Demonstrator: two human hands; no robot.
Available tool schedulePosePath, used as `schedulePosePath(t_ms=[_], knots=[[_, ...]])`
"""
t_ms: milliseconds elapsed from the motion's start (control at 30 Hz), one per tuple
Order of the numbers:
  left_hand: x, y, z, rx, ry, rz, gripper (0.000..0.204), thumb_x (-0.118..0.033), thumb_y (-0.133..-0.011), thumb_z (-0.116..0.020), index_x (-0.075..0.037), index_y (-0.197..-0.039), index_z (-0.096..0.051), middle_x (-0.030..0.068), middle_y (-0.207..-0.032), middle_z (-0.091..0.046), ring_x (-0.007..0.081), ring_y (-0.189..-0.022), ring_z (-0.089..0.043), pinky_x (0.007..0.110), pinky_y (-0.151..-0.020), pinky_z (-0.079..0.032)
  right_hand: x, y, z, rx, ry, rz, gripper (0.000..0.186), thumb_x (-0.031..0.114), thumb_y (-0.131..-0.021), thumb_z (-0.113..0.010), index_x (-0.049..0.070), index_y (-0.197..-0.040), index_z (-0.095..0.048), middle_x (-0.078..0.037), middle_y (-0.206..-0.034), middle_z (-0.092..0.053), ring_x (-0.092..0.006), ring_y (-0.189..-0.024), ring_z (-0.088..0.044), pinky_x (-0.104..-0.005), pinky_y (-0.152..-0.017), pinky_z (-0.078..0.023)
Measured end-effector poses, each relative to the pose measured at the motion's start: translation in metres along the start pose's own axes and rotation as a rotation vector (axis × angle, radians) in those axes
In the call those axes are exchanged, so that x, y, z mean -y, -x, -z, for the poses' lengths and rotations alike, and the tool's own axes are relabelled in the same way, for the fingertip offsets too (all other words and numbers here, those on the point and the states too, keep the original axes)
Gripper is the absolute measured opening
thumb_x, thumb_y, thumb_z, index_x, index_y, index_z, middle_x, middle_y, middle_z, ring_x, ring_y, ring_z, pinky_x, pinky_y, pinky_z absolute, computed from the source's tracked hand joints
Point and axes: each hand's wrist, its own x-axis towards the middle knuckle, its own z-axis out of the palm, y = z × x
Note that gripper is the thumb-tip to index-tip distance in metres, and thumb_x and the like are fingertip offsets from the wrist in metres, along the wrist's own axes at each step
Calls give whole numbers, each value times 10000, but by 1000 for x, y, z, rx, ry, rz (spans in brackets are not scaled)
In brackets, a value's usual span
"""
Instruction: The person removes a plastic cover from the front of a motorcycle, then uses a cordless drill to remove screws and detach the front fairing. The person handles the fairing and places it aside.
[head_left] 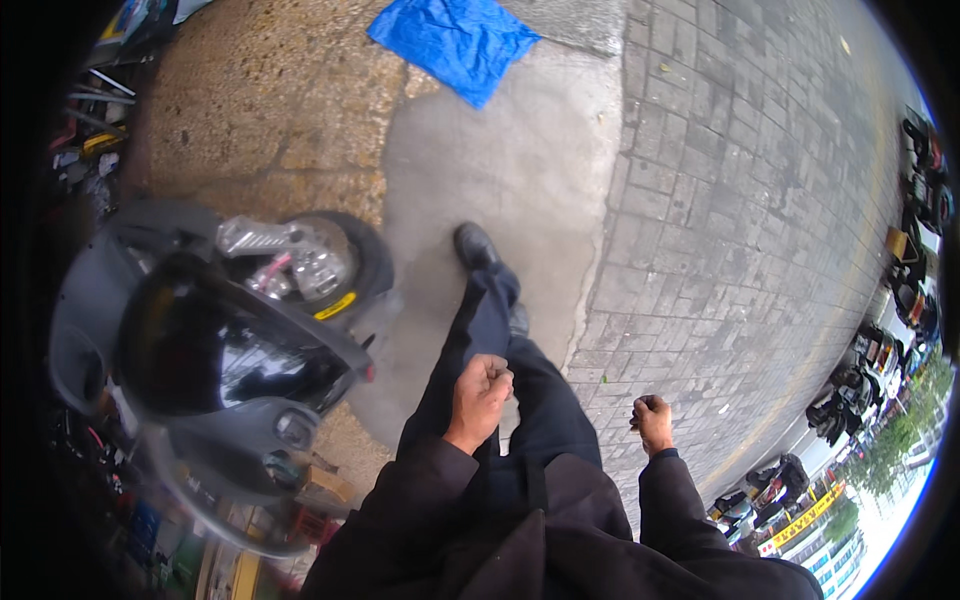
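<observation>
My left hand is held in front of my thigh, its fingers curled in. Whatever it may hold is hidden in the fist. Off to my right side, above the grey paving, is my right hand, also with bent fingers. Its fingertips look dark, and anything between them is too small to name. Neither hand touches another thing. Below them are my dark trousers and a black shoe on a smooth concrete strip.
Close on my left stands a grey and black scooter with its front wheel toward the concrete. A blue sheet lies on the ground ahead. Brick paving spreads to the right, with parked motorbikes along its far side.
</observation>
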Motion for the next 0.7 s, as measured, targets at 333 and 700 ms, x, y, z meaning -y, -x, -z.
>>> schedulePosePath(t_ms=[333,700], knots=[[-77,-49,23,-89,-122,-66,178,-8,-896,-558,1,-1071,-524,44,-884,-578,86,-748,-564,247,-674,-494,118,-36,-24,55,51,77,143,152,-904,-600,16,-950,-605,-33,-683,-572,-147,-535,-571,-291,-478,-473],[-125,-125,-46,-261,174,3,126,-24,-889,-596,14,-1003,-558,22,-810,-574,69,-711,-532,241,-647,-454,406,-153,-79,244,262,374,178,185,-933,-593,8,-947,-598,-40,-692,-564,-143,-540,-557,-282,-480,-453]])
